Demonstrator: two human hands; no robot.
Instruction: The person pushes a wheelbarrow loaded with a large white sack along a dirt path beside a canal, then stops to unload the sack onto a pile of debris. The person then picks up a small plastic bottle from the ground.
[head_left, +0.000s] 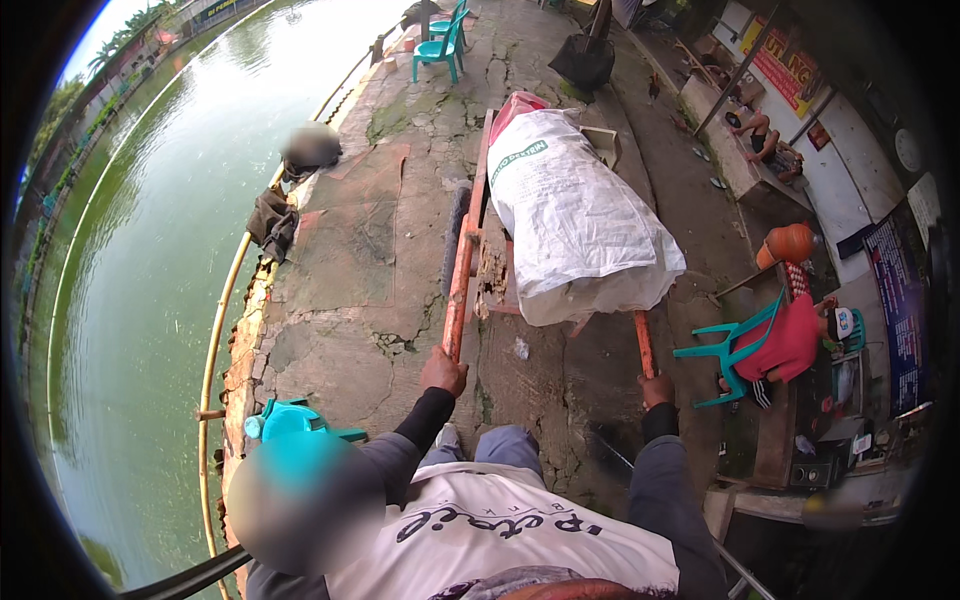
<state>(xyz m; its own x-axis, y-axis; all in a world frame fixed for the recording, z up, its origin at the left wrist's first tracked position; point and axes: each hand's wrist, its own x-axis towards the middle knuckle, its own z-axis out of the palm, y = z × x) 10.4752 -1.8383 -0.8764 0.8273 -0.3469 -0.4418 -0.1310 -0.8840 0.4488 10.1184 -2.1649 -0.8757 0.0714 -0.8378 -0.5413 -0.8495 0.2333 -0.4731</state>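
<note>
Head view: one green pond (150, 250) lies left of one cart (492, 270), on which one white sack (570, 200) rests. Two orange handles (454, 330) extend from the cart's near end; the left grip (443, 373) and right grip (657, 390) are wrapped around them, one handle apiece.

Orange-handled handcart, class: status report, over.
Left grip, right grip closed around orange handles. Large white woven sack aboard. Occupied teal plastic chair to the right.

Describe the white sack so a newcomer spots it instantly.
Beside the green water runs a cracked concrete walkway. There, the left hand and right hand grip an orange cart bearing the sack. Its large, wrinkled white surface sets it apart from the reddish object beyond it.
</note>
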